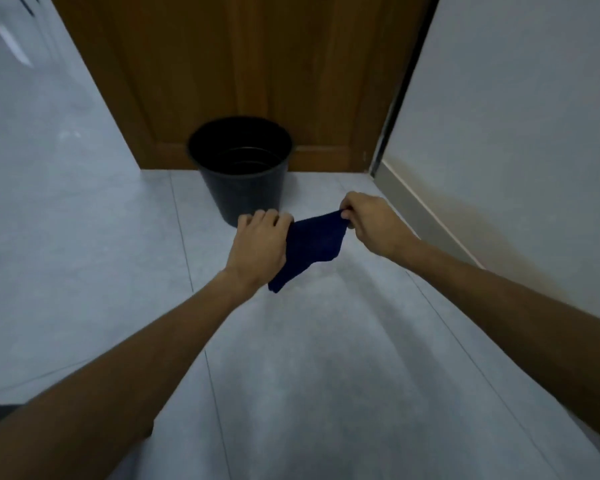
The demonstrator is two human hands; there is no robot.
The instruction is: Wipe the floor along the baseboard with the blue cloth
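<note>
Both hands hold the cloth (313,244) between them. Left hand (261,244): fingers curled over the cloth's left edge, back of the hand facing the camera. Right hand (370,224): fingers and thumb pinch the cloth's upper right corner. Between the two grips the cloth is drawn out at a slant, right end higher; its lower corner hangs beside the left wrist. Whether that corner touches the floor (309,358) cannot be told. Below the grip, the floor is grey tile with thin joint lines. Just beyond the left hand stands a black bin (246,188), upright, its mouth open. Behind the bin is a brown wooden door (257,64). Right of the right hand, near it but apart, the baseboard (406,197) runs along the foot of a pale wall (516,116).
</note>
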